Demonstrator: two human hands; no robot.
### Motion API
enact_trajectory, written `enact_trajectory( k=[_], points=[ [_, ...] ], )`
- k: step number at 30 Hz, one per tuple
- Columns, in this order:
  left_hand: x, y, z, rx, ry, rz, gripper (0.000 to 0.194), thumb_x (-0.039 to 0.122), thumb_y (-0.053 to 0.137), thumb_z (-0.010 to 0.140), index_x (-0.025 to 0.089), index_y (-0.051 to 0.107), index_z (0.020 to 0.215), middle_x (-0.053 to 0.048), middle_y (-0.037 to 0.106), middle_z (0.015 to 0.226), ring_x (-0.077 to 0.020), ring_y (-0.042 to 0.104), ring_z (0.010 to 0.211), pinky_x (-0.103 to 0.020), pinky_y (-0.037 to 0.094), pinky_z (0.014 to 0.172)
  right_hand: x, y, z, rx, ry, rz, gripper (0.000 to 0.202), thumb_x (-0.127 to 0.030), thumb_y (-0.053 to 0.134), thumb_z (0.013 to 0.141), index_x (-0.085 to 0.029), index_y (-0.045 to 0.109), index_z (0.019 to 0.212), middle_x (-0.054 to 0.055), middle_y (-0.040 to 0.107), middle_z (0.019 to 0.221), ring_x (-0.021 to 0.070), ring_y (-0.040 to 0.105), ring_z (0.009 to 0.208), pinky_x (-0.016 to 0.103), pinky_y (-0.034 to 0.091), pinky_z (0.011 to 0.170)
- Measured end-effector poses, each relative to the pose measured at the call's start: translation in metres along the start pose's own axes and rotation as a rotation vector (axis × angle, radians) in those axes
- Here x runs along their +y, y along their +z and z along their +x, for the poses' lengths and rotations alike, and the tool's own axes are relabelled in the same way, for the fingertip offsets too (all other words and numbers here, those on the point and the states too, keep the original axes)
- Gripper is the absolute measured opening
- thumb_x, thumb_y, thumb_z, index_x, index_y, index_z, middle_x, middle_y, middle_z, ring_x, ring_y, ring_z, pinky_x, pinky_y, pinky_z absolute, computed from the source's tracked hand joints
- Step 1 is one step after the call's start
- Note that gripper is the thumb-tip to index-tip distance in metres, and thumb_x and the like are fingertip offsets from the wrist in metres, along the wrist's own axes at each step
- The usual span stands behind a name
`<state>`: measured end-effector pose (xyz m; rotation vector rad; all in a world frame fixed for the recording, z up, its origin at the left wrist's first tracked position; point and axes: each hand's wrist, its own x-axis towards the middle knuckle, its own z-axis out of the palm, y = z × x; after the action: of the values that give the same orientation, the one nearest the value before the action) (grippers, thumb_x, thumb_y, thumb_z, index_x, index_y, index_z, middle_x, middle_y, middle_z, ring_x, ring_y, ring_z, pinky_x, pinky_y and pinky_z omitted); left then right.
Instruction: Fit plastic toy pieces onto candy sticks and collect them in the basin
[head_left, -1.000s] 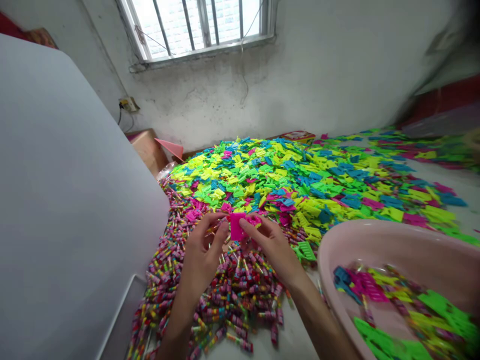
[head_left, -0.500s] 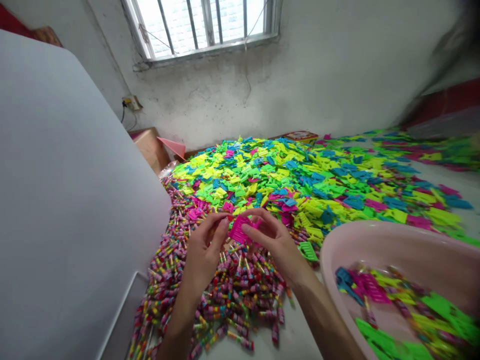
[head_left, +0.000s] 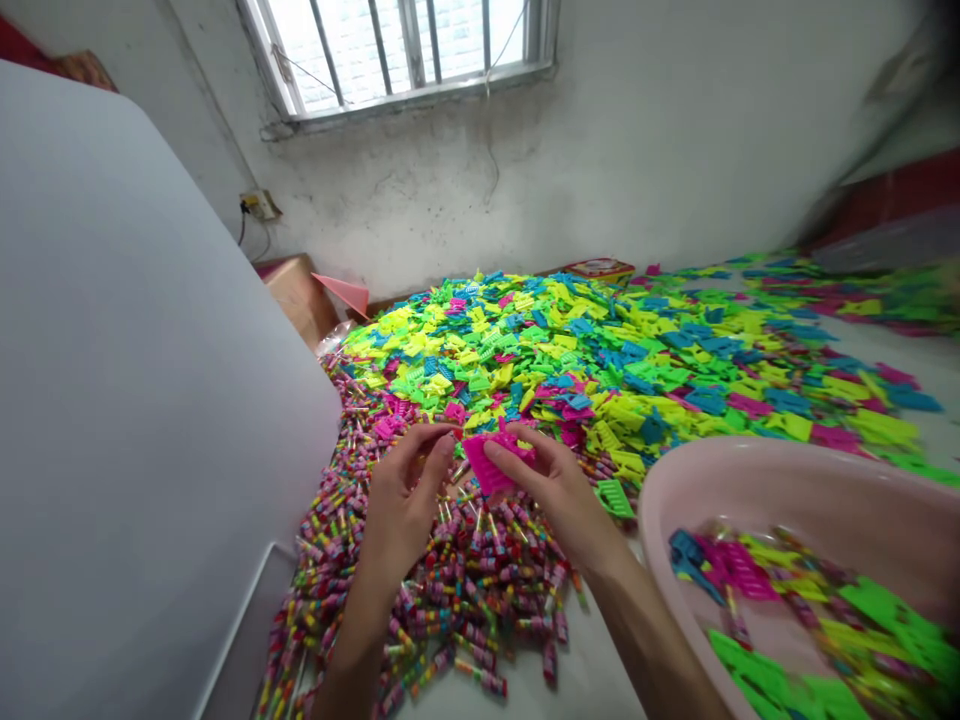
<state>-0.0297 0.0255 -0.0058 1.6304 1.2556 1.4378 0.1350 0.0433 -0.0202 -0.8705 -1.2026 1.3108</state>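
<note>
My right hand [head_left: 559, 485] pinches a flat magenta plastic piece [head_left: 491, 465] with ridges between thumb and fingers. To its left, my left hand [head_left: 409, 490] has thumb and fingertips closed around what looks like a small candy tube [head_left: 457, 434]; just its red end shows and the fingers hide the rest. Both hands are held close together above a heap of small tubes [head_left: 487, 570] with pink wrapping, red caps and multicoloured contents. Behind them rises a large pile of flat plastic pieces [head_left: 517, 340] in yellow, green, blue and magenta.
A pale pink basin [head_left: 660, 540] at lower right contains several plastic pieces and tubes. A large white panel [head_left: 150, 350] borders the left side. A cardboard box [head_left: 300, 300] stands by the wall under the barred window [head_left: 412, 50]. More pieces spread out to the right.
The magenta piece has turned in my right hand, showing more of its flat face, and sits slightly further right. My left hand has barely moved.
</note>
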Motion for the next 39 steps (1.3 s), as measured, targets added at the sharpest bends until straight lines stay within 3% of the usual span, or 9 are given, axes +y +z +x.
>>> enact_trajectory(
  k=[7, 18, 22, 28, 32, 36, 39],
  points=[
    [0.001, -0.004, -0.001, -0.007, 0.019, 0.077, 0.023, 0.041, 0.062, 0.094, 0.022, 0.071, 0.103, 0.000, 0.061, 0.078, -0.0098, 0.053, 0.061, -0.019, 0.043, 0.053, -0.003, 0.000, -0.001, 0.037, -0.057, -0.139, 0.031, -0.051, 0.075, 0.081, -0.020, 0.071, 0.088, 0.002, 0.066, 0.082, 0.0176, 0.063, 0.071, 0.028, 0.054, 0.061],
    [-0.001, -0.013, -0.001, -0.018, 0.097, 0.011, 0.022, 0.035, 0.068, 0.091, 0.023, 0.080, 0.105, -0.004, 0.069, 0.089, -0.0058, 0.051, 0.047, -0.020, 0.043, 0.040, -0.001, 0.009, -0.010, 0.083, -0.253, -0.361, 0.024, -0.042, 0.067, 0.090, -0.021, 0.061, 0.081, -0.003, 0.054, 0.069, 0.0126, 0.046, 0.061, 0.023, 0.036, 0.057],
    [-0.001, -0.016, -0.003, -0.007, 0.220, 0.154, 0.019, 0.029, 0.067, 0.092, 0.025, 0.080, 0.106, -0.006, 0.073, 0.093, -0.0118, 0.062, 0.063, -0.023, 0.050, 0.052, -0.004, 0.010, -0.010, 0.056, -0.257, -0.400, 0.024, -0.042, 0.067, 0.090, -0.020, 0.061, 0.080, -0.003, 0.055, 0.067, 0.0133, 0.048, 0.061, 0.024, 0.037, 0.057],
    [-0.001, -0.016, 0.000, -0.088, 0.351, 0.346, 0.020, 0.027, 0.060, 0.097, 0.021, 0.076, 0.107, -0.008, 0.074, 0.100, -0.0181, 0.070, 0.085, -0.027, 0.055, 0.072, -0.007, 0.007, -0.004, 0.060, -0.144, -0.224, 0.031, -0.049, 0.072, 0.083, -0.019, 0.064, 0.078, -0.001, 0.059, 0.071, 0.0148, 0.052, 0.064, 0.024, 0.042, 0.058],
    [-0.008, 0.001, -0.001, -0.073, 0.413, 0.592, 0.026, 0.032, 0.051, 0.101, 0.020, 0.065, 0.119, -0.010, 0.069, 0.109, -0.0236, 0.065, 0.100, -0.037, 0.054, 0.086, -0.004, 0.003, 0.000, 0.083, -0.064, -0.127, 0.036, -0.053, 0.071, 0.082, -0.018, 0.067, 0.084, 0.002, 0.066, 0.075, 0.0174, 0.058, 0.067, 0.027, 0.046, 0.063],
    [-0.010, 0.017, -0.005, -0.018, 0.490, 0.828, 0.058, 0.049, 0.070, 0.085, 0.015, 0.051, 0.128, -0.014, 0.061, 0.115, -0.0334, 0.054, 0.112, -0.052, 0.046, 0.099, -0.005, 0.004, -0.002, 0.155, -0.043, -0.154, 0.035, -0.052, 0.072, 0.081, -0.018, 0.067, 0.081, 0.000, 0.063, 0.068, 0.0150, 0.053, 0.060, 0.026, 0.042, 0.058],
    [-0.010, 0.018, -0.007, 0.039, 0.537, 0.876, 0.053, 0.046, 0.073, 0.084, 0.016, 0.050, 0.121, -0.013, 0.059, 0.108, -0.0320, 0.051, 0.106, -0.050, 0.046, 0.096, -0.006, 0.008, -0.004, 0.142, -0.025, -0.121, 0.035, -0.051, 0.073, 0.080, -0.017, 0.065, 0.076, -0.001, 0.060, 0.065, 0.0140, 0.051, 0.058, 0.025, 0.040, 0.055]
  ],
)
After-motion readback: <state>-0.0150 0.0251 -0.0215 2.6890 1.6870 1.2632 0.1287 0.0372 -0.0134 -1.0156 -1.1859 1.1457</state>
